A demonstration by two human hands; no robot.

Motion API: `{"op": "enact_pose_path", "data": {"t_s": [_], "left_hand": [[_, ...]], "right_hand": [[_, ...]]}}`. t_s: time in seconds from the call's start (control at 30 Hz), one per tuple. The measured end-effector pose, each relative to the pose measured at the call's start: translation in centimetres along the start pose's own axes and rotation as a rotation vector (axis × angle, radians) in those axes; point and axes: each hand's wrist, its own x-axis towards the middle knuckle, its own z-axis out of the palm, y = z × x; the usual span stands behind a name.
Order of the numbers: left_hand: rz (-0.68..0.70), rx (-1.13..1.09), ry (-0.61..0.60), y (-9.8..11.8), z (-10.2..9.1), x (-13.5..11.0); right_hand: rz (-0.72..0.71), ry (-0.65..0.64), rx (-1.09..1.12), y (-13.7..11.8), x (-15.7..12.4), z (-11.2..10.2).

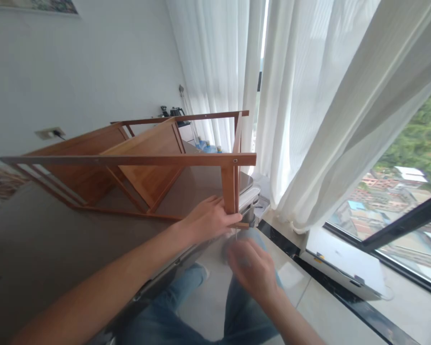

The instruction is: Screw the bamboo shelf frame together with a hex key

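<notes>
A bamboo-coloured wooden frame (129,160) with slatted panels lies on its side or upside down on a grey tabletop (57,239). My left hand (208,219) wraps around the frame's wooden post (229,189), near its lower end. Below that end, a thin metal shaft (236,235) runs down towards my right hand (251,268). That hand is motion-blurred, and its fingers are pinched together around the shaft. The shaft's upper end meets the post's end, but the exact contact is hidden.
A metal appliance (249,201) stands past the table's edge by the post. A black kettle (175,112) and water bottles (208,147) stand farther back. White curtains (309,105) hang beside a tall window (391,201). My jeans-covered legs (244,306) lie below the hands.
</notes>
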Motion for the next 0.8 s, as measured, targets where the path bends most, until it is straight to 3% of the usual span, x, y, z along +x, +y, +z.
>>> {"op": "enact_pose_path", "data": {"t_s": [0.1,0.2,0.27,0.37,0.5,0.63,0.7,0.8], "left_hand": [[0.009,-0.043,0.063,-0.3,0.9,-0.7],[0.040,-0.107,0.143,-0.8,1.5,-2.9],[-0.025,-0.180,0.208,-1.1,1.5,-5.0],[-0.234,-0.237,0.332,-1.5,0.2,-8.1],[-0.363,-0.061,0.478,-2.6,-4.0,-11.3],[-0.490,0.360,0.773,-5.4,-10.3,-12.7],[-0.559,0.450,0.749,-7.1,-13.4,-12.7],[-0.571,0.412,0.542,-10.0,-16.7,-12.7]], "right_hand": [[0.008,0.014,0.013,0.5,-0.4,0.5],[-0.014,0.013,0.020,0.7,-0.4,0.5],[-0.035,-0.011,0.021,0.8,-0.3,0.3],[-0.077,-0.047,0.011,0.8,-0.1,0.1],[-0.075,-0.009,0.050,0.5,-0.2,-0.5],[0.172,0.090,0.156,1.2,-1.1,-2.4],[0.356,0.145,0.250,2.4,-1.3,-3.3],[0.619,0.161,0.503,4.6,-1.3,-3.4]]}}
